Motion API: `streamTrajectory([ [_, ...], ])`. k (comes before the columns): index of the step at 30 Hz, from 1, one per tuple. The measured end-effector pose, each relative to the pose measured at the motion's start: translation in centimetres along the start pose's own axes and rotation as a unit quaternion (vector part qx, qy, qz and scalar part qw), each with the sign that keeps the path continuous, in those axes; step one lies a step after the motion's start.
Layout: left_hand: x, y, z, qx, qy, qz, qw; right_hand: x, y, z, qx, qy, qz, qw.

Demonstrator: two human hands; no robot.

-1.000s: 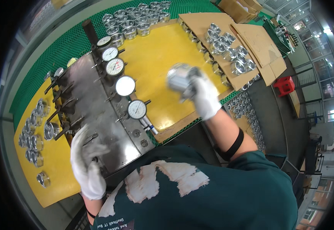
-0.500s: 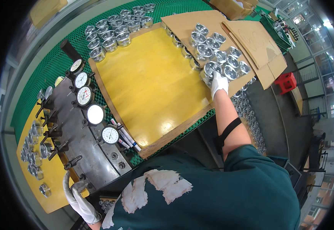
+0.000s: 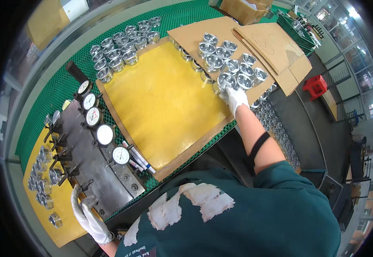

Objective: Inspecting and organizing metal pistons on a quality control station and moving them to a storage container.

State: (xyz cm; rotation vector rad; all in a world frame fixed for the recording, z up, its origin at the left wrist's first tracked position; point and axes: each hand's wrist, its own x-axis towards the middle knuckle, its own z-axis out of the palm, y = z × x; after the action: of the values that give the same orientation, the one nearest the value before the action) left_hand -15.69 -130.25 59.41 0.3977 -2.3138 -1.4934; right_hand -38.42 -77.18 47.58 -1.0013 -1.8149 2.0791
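My right hand (image 3: 236,100), in a white glove, reaches to the near corner of a brown cardboard sheet (image 3: 190,31). Its fingers close round the near side of a shiny metal piston (image 3: 226,80), partly hiding it. Several more pistons (image 3: 213,62) stand close together on the cardboard behind it. My left hand (image 3: 91,219), also gloved, is at the near left end of a grey steel gauge plate (image 3: 109,186). Its fingers are stretched out with the thumb apart, and nothing shows in them.
Dial gauges (image 3: 104,135) line the steel plate. Marker pens (image 3: 139,158) lie beside a wood-edged yellow board (image 3: 165,103). Pistons (image 3: 117,64) stand in rows on green matting behind, others (image 3: 44,186) on a yellow surface at left. A red stool (image 3: 315,87) is at right.
The whole view has shifted a little. My right hand has drawn slightly nearer, its fingers lower round the piston at the cardboard's corner. My left hand stays by the plate's end.
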Motion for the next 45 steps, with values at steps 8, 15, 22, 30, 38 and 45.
streamTrajectory([
  [8, -1.3, 6.2, 7.1, 0.085, 0.099, -0.013, 0.991, 0.4, -5.6, -5.7, -0.184, -0.179, 0.052, 0.965],
  [15, 0.2, 13.7, 15.2, 0.217, 0.099, 0.041, 0.97, 8.5, -16.2, -10.5, -0.47, -0.074, -0.178, 0.861],
  [22, 2.5, 17.1, 22.1, 0.207, 0.062, 0.054, 0.975, 19.4, -11.7, -18.3, -0.682, 0.119, -0.253, 0.676],
  [30, 2.2, 21.2, 23.3, 0.233, 0.03, 0.044, 0.971, 22.1, -5.1, -34.7, -0.253, 0.372, 0.07, 0.89],
  [38, 3.2, 20.2, 25.2, 0.256, 0.001, 0.087, 0.963, 24.4, -1.5, -34.9, 0.294, 0.184, 0.038, 0.937],
  [45, 3.4, 22.8, 26.8, 0.189, 0.015, -0.021, 0.982, 25.9, -3.8, -32.9, 0.271, 0.238, 0.009, 0.933],
])
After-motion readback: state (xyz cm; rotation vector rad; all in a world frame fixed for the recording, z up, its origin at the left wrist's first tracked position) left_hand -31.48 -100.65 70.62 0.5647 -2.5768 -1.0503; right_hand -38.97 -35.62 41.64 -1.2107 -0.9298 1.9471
